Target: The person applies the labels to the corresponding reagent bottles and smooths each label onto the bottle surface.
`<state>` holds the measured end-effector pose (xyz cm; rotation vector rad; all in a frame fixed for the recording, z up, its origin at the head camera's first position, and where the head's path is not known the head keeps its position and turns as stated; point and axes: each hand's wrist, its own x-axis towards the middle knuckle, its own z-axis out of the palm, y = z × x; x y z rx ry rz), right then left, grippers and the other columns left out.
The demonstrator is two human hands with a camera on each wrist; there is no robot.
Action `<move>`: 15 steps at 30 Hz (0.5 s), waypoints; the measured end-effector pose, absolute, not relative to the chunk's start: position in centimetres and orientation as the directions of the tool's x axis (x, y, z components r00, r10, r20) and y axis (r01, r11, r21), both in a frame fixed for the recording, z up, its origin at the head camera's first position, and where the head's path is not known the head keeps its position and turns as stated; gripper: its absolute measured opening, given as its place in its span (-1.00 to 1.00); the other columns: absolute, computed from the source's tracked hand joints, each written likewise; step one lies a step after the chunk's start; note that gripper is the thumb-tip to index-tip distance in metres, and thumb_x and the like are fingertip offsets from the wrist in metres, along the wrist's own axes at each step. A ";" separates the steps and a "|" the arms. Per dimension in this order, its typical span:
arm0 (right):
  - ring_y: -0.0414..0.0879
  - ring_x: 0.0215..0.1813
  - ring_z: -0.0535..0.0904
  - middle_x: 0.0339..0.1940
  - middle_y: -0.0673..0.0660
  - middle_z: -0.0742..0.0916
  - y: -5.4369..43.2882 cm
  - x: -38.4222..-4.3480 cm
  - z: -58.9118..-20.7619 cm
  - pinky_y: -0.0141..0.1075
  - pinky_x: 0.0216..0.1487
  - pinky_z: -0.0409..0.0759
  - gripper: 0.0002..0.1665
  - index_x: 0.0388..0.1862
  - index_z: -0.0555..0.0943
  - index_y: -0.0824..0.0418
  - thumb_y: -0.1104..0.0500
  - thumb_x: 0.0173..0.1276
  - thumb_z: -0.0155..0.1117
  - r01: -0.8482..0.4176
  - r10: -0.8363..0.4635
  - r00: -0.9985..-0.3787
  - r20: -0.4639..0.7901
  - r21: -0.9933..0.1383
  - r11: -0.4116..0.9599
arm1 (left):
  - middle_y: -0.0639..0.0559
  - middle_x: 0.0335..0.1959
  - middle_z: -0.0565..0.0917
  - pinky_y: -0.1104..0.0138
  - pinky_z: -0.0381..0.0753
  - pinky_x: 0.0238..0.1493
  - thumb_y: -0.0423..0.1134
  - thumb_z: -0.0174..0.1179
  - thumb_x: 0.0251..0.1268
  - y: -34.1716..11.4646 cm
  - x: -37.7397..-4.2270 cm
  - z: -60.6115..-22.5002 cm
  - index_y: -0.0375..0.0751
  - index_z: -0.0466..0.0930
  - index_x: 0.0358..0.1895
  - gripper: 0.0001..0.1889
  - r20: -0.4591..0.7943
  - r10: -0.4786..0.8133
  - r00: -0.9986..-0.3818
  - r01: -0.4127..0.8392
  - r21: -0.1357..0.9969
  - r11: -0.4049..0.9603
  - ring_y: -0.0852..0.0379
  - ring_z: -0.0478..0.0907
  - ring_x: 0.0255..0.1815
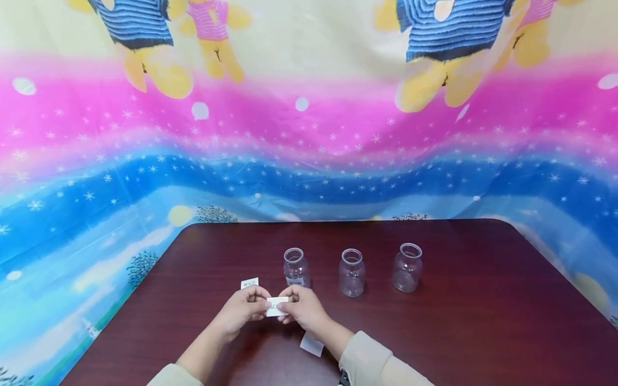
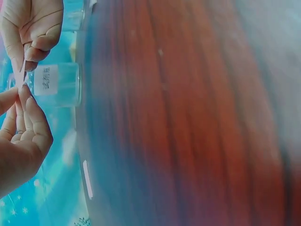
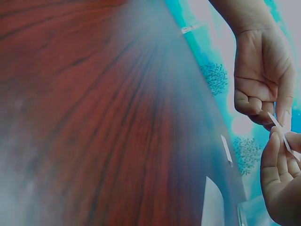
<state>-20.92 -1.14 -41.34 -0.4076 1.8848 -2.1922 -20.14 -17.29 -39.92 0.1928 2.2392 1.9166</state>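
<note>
Between both hands is a small white label (image 1: 277,307) with dark print, held over the table. My left hand (image 1: 241,310) pinches one end of it between thumb and fingers. At the other end, the thumb and fingers of my right hand (image 1: 308,309) pinch it too. In the right wrist view the label (image 3: 279,130) shows almost edge-on between the fingertips. Just beyond the hands stands a clear glass jar (image 1: 294,262), upright and lidless, with a printed white label (image 2: 46,80) on its side. Part of its base is hidden behind the right hand.
Two more open glass jars stand in the row, a middle jar (image 1: 352,273) and a right-hand jar (image 1: 407,268). A printed label (image 1: 249,282) lies beyond the left hand. A pale paper slip (image 1: 312,344) lies by the right forearm on the dark red table (image 1: 463,321).
</note>
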 end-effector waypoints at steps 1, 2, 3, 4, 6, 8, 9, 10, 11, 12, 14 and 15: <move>-0.20 -0.69 0.48 -0.68 0.07 0.53 -0.9 -20.9 -41.2 -0.45 -0.66 0.46 -0.81 -0.34 0.43 0.51 0.44 0.02 0.14 -0.014 -0.347 -0.936 0.068 -0.988 -0.155 | 0.02 -0.54 0.45 0.37 0.45 -0.46 -0.41 0.11 0.00 -17.1 -20.2 -39.9 -0.47 0.37 -0.30 -0.79 -0.053 0.223 -0.973 -0.020 0.989 0.150 0.16 0.42 -0.51; -0.20 -0.69 0.49 -0.67 0.07 0.54 -0.7 -20.9 -41.2 -0.45 -0.66 0.46 -0.80 -0.34 0.43 0.51 0.44 0.03 0.14 -0.016 -0.349 -0.934 0.072 -0.987 -0.159 | 0.01 -0.54 0.45 0.36 0.45 -0.46 -0.41 0.11 0.00 -16.9 -20.2 -39.8 -0.47 0.37 -0.30 -0.79 -0.048 0.227 -0.973 -0.016 0.990 0.143 0.16 0.42 -0.51; -0.20 -0.69 0.49 -0.67 0.07 0.54 -0.4 -20.9 -41.0 -0.45 -0.66 0.46 -0.80 -0.33 0.42 0.52 0.43 0.03 0.14 -0.019 -0.351 -0.933 0.074 -0.987 -0.159 | 0.01 -0.53 0.46 0.36 0.46 -0.45 -0.41 0.11 0.01 -16.7 -20.2 -39.8 -0.47 0.37 -0.30 -0.79 -0.046 0.231 -0.972 -0.014 0.991 0.137 0.16 0.43 -0.51; -0.20 -0.69 0.49 -0.67 0.08 0.55 -0.2 -20.9 -41.0 -0.44 -0.66 0.46 -0.79 -0.32 0.42 0.53 0.43 0.04 0.14 -0.022 -0.354 -0.932 0.078 -0.987 -0.160 | 0.01 -0.53 0.46 0.36 0.46 -0.45 -0.41 0.11 0.02 -16.6 -20.2 -39.7 -0.47 0.37 -0.30 -0.80 -0.045 0.234 -0.971 -0.015 0.991 0.130 0.16 0.43 -0.50; -0.20 -0.69 0.49 -0.67 0.08 0.55 0.2 -20.8 -40.8 -0.44 -0.65 0.46 -0.79 -0.31 0.41 0.54 0.43 0.05 0.14 -0.027 -0.357 -0.930 0.083 -0.987 -0.160 | 0.01 -0.52 0.46 0.35 0.46 -0.43 -0.41 0.11 0.02 -16.3 -20.2 -39.7 -0.46 0.37 -0.29 -0.79 -0.040 0.241 -0.970 -0.014 0.994 0.110 0.16 0.43 -0.50; -0.20 -0.68 0.49 -0.67 0.08 0.55 0.5 -20.8 -40.6 -0.44 -0.65 0.46 -0.78 -0.30 0.41 0.54 0.43 0.06 0.14 -0.032 -0.361 -0.929 0.086 -0.988 -0.153 | 0.01 -0.52 0.47 0.35 0.47 -0.42 -0.41 0.10 0.02 -16.0 -20.2 -39.6 -0.47 0.36 -0.29 -0.79 -0.036 0.247 -0.968 -0.013 0.995 0.095 0.16 0.43 -0.50; -0.20 -0.68 0.49 -0.67 0.07 0.54 0.7 -20.8 -40.5 -0.44 -0.64 0.46 -0.78 -0.30 0.41 0.55 0.43 0.06 0.13 -0.033 -0.364 -0.927 0.086 -0.988 -0.149 | 0.01 -0.52 0.47 0.35 0.47 -0.42 -0.41 0.11 0.02 -15.9 -20.2 -39.5 -0.47 0.37 -0.29 -0.79 -0.036 0.249 -0.968 -0.014 0.996 0.088 0.16 0.43 -0.50; -0.19 -0.68 0.49 -0.67 0.07 0.54 0.9 -20.8 -40.4 -0.44 -0.64 0.46 -0.78 -0.30 0.41 0.55 0.43 0.06 0.13 -0.036 -0.367 -0.926 0.088 -0.989 -0.146 | 0.00 -0.52 0.47 0.34 0.47 -0.41 -0.41 0.11 0.02 -15.8 -20.2 -39.5 -0.46 0.37 -0.29 -0.80 -0.035 0.254 -0.967 -0.015 0.997 0.080 0.16 0.44 -0.50; -0.19 -0.68 0.49 -0.67 0.07 0.54 1.1 -20.8 -40.3 -0.44 -0.64 0.46 -0.78 -0.29 0.41 0.55 0.43 0.07 0.13 -0.038 -0.369 -0.925 0.088 -0.989 -0.141 | 0.00 -0.52 0.47 0.35 0.47 -0.42 -0.41 0.11 0.02 -15.7 -20.2 -39.4 -0.46 0.37 -0.29 -0.79 -0.034 0.258 -0.965 -0.015 0.997 0.073 0.16 0.44 -0.50; -0.19 -0.68 0.49 -0.66 0.07 0.54 1.3 -20.8 -40.2 -0.44 -0.64 0.46 -0.77 -0.28 0.41 0.55 0.43 0.07 0.13 -0.040 -0.371 -0.924 0.088 -0.990 -0.136 | 0.00 -0.52 0.47 0.34 0.47 -0.41 -0.40 0.11 0.03 -15.6 -20.2 -39.3 -0.46 0.37 -0.29 -0.80 -0.036 0.267 -0.963 -0.018 0.997 0.069 0.16 0.44 -0.50; -0.18 -0.67 0.49 -0.66 0.07 0.53 1.7 -20.8 -40.0 -0.44 -0.63 0.46 -0.77 -0.27 0.41 0.56 0.43 0.08 0.13 -0.046 -0.376 -0.922 0.092 -0.991 -0.129 | -0.01 -0.51 0.47 0.35 0.47 -0.42 -0.39 0.09 0.05 -15.4 -20.2 -39.1 -0.45 0.37 -0.30 -0.81 -0.041 0.290 -0.956 -0.025 0.998 0.058 0.17 0.45 -0.50; -0.18 -0.67 0.49 -0.65 0.06 0.53 1.9 -20.7 -39.9 -0.43 -0.63 0.46 -0.76 -0.26 0.40 0.56 0.43 0.08 0.13 -0.049 -0.376 -0.922 0.093 -0.991 -0.124 | -0.01 -0.50 0.47 0.35 0.47 -0.41 -0.38 0.09 0.07 -15.3 -20.2 -39.0 -0.45 0.37 -0.30 -0.82 -0.044 0.304 -0.952 -0.029 0.998 0.052 0.17 0.45 -0.50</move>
